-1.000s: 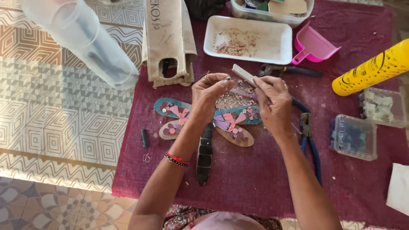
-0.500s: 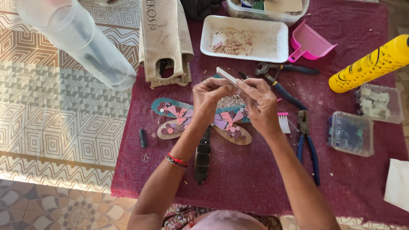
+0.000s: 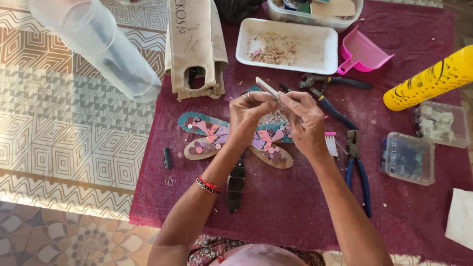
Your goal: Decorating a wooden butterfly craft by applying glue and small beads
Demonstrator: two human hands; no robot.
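Observation:
My left hand [image 3: 252, 112] and my right hand [image 3: 304, 120] meet above a dragonfly-shaped mosaic piece [image 3: 207, 135] lying on a maroon cloth [image 3: 295, 202]. Between the fingertips of both hands I pinch a small flat pale stick [image 3: 267, 88] that points up and to the left. The dragonfly has teal and pink wings dotted with small tiles and a dark tail [image 3: 236, 186] running toward me. A beaded bracelet [image 3: 207, 185] sits on my left wrist.
A white tray [image 3: 322, 54] of tile chips, a pink scoop [image 3: 362, 53], blue-handled pliers [image 3: 330, 101] and nippers [image 3: 358, 172] lie at the right. A yellow can [image 3: 431, 81] and two clear tile boxes [image 3: 410, 158] sit far right. A clear tube [image 3: 96, 44] and a beige block [image 3: 194, 47] stand left.
The view has shifted, so everything sits slightly lower and to the right. My hands stay together over the dragonfly, still working the pale stick between the fingertips.

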